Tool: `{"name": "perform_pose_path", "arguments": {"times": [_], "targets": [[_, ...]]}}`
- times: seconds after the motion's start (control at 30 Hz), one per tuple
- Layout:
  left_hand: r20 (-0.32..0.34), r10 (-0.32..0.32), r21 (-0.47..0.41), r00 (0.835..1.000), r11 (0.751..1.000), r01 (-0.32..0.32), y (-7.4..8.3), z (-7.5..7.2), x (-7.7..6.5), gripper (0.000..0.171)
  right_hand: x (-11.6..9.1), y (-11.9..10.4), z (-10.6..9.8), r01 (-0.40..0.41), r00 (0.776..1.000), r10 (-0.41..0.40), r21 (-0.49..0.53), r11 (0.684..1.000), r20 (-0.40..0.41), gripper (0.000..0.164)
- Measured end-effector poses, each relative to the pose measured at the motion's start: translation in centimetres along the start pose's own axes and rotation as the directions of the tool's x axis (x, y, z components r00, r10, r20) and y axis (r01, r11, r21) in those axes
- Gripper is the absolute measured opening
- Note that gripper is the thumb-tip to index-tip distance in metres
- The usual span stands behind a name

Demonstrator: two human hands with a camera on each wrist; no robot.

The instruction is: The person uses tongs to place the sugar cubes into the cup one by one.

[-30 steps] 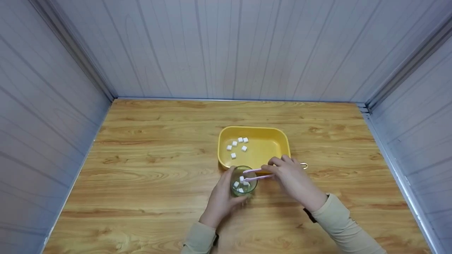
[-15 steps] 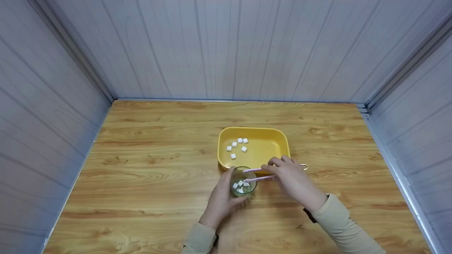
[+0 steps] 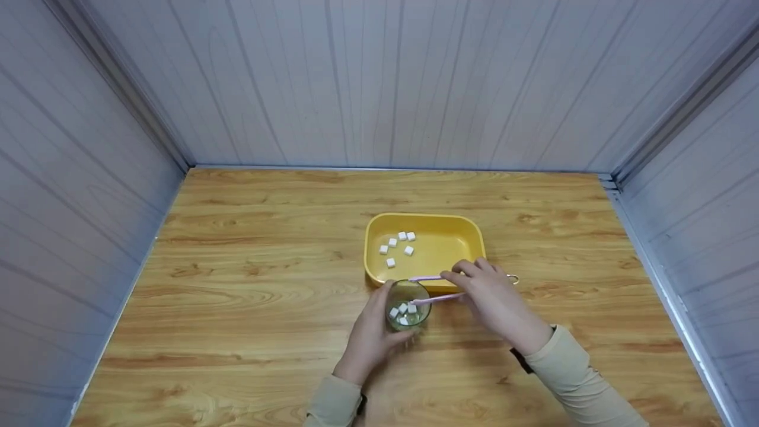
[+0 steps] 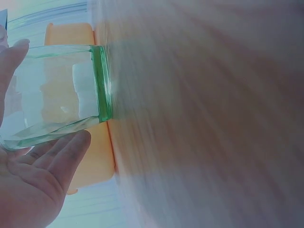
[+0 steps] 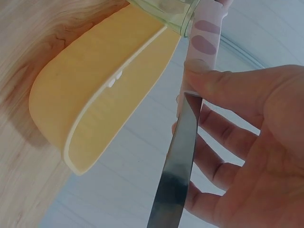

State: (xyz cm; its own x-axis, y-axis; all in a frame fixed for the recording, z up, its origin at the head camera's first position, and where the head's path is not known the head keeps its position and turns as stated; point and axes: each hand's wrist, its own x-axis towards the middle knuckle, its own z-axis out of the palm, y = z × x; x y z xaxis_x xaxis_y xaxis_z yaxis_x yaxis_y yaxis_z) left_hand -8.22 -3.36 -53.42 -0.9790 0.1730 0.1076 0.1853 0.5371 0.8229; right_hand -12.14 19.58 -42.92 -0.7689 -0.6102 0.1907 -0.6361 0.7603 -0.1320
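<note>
In the head view, my left hand [image 3: 366, 341] holds a clear greenish glass [image 3: 428, 309] from its left side, thumb and fingers on opposite walls. Several small white cubes [image 3: 403, 308] lie at the bottom of the glass. My right hand [image 3: 495, 302] pinches a pair of tongs [image 3: 440, 299] with pink tips and a bent metal band [image 5: 176, 166]. The tong arms are spread apart, with no cube between them. One tip reaches over the inside of the glass; the other lies at its far rim.
Just behind the glass stands a yellow rectangular tub [image 3: 453, 240], with several white cubes [image 3: 408, 251] in its left half. The wooden table [image 3: 249, 296] is bounded by pale panel walls [image 3: 367, 83] at the back and both sides.
A white cube near the tong tips has dropped to the bottom of the glass with the others. The tong arms have spread wider, the upper one moving toward the tub. The left hand stays put.
</note>
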Motion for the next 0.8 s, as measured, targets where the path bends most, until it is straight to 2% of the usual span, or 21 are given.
{"name": "perform_pose_path", "arguments": {"times": [0.27, 0.57, 0.8], "targets": [[0.000, -0.010, 0.001, 1.000, 1.000, 0.010, 0.0, 0.0, 0.0, 0.095, 0.2, 0.2, -0.3, -0.011, 1.000, 0.012, 0.025, 1.000, -0.016, 0.056], [-0.026, 0.037, 0.016, 0.999, 0.999, -0.037, -0.1, 0.1, -0.1, 0.095, 1.1, 0.1, -1.1, -0.046, 0.999, 0.046, 0.010, 0.999, 0.000, 0.050], [-0.018, 0.021, 0.021, 1.000, 1.000, -0.020, 0.0, 0.0, 0.0, 0.095, 1.8, 0.3, -1.5, -0.031, 1.000, 0.031, 0.007, 0.999, 0.000, 0.051]]}}
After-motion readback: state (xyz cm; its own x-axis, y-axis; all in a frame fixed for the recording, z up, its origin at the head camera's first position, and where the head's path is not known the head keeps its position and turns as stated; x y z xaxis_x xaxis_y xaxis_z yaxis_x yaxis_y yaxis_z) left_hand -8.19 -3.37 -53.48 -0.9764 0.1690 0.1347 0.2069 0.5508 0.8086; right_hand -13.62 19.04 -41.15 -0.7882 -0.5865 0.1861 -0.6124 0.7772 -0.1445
